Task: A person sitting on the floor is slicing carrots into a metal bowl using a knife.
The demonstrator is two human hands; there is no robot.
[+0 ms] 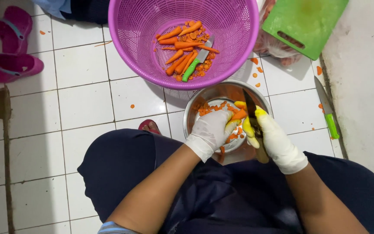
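Both my hands wear white gloves with yellow-stained fingertips. My left hand (211, 130) grips a carrot piece (239, 115) over a steel bowl (204, 96) that holds cut carrot bits. My right hand (273, 141) is shut on a knife (250, 108) with a dark blade, its edge resting against the carrot. Beyond the bowl stands a purple plastic basket (135, 30) with several whole carrots (182, 56) and a green-handled knife (198, 60) inside.
A green cutting board (306, 21) lies at the top right over a plastic bag. Another green-handled knife (327, 110) rests on the floor by the right wall. Pink sandals (11, 47) sit at the far left. Carrot scraps dot the white tiles.
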